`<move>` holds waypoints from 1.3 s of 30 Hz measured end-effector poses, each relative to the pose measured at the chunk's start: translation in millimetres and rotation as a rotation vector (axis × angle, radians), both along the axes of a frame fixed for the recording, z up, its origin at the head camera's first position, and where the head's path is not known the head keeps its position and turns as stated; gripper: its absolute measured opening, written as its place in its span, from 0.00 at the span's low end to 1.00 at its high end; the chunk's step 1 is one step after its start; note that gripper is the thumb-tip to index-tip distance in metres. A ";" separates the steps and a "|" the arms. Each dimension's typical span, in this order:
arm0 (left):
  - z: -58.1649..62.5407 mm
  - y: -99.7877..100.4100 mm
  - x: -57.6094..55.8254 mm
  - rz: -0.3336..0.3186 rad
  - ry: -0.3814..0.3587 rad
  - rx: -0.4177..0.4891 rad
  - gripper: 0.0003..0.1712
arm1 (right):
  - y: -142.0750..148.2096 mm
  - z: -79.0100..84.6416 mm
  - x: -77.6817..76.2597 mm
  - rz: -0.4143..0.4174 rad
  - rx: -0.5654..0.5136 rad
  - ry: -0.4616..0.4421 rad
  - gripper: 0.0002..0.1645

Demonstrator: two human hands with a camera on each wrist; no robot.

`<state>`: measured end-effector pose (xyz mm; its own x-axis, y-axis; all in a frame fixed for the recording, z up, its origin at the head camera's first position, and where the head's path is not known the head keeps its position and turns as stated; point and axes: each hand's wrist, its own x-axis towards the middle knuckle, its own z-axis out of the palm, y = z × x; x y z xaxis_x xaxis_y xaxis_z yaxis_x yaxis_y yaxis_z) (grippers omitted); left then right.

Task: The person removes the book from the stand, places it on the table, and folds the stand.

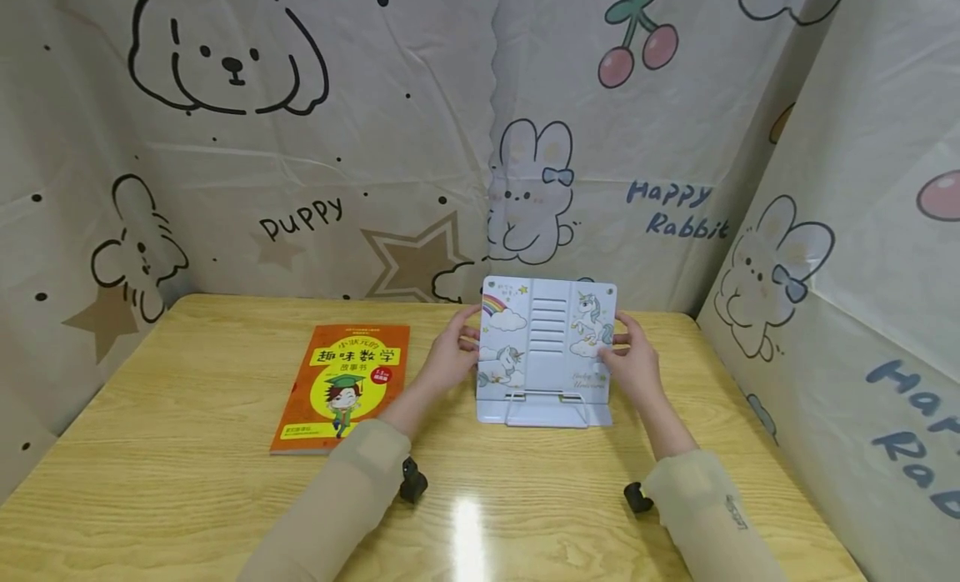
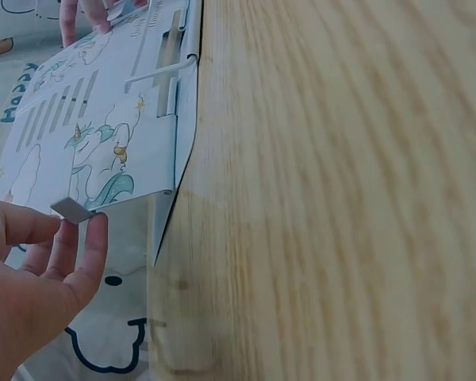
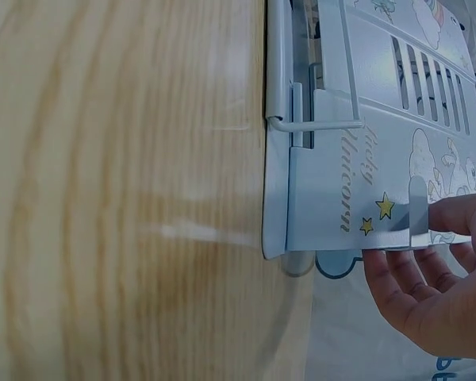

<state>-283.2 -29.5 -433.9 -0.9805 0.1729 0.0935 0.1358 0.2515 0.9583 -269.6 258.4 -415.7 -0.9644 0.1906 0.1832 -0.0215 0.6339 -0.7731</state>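
Book stand point(image 1: 548, 373) is propped up near the far edge of the worktop point(image 1: 187, 398), between both hands. Step in hand looks like setting its side tabs; next move probably calls for steadying the stand and getting tabs and wire holder point(image 3: 321, 125) clear for a book.

Left to right: cloth backdrop point(image 1: 405, 132) reads "PUPPY". Orange book point(image 1: 341, 390) lies flat, apart from the stand, titled 小状元的 趣味数学 故事书; smaller print too tiny. Left hand point(image 1: 453, 350): thumb and fingers pinch the left tab point(image 2: 73, 210) at the stand's edge. Stand face: unicorns, rainbow, slots; script at lower right seems to say "Unicorn", word above unclear. Right hand point(image 1: 633, 361): fingers clamped on the stand's edge, thumb on the right tab point(image 3: 418, 210), other fingers behind. Right sleeve point(image 1: 705, 499) has small lettering, unreadable. Backdrop behind and at right: "Happy Rabbit".
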 end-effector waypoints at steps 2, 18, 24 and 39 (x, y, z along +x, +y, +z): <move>-0.3 0.6 -0.9 0.006 0.009 -0.010 0.43 | 0.7 -0.5 -1.4 0.003 0.000 -0.001 0.39; -1.5 0.3 1.7 0.008 0.038 -0.017 0.42 | 1.0 1.0 -6.8 0.038 0.010 0.002 0.39; -0.8 0.3 5.2 0.000 0.027 0.028 0.42 | 2.3 0.0 -10.4 0.053 0.008 -0.004 0.38; -0.5 -2.7 11.3 -0.009 0.002 0.006 0.43 | 1.2 -0.7 -18.5 0.113 0.014 -0.051 0.38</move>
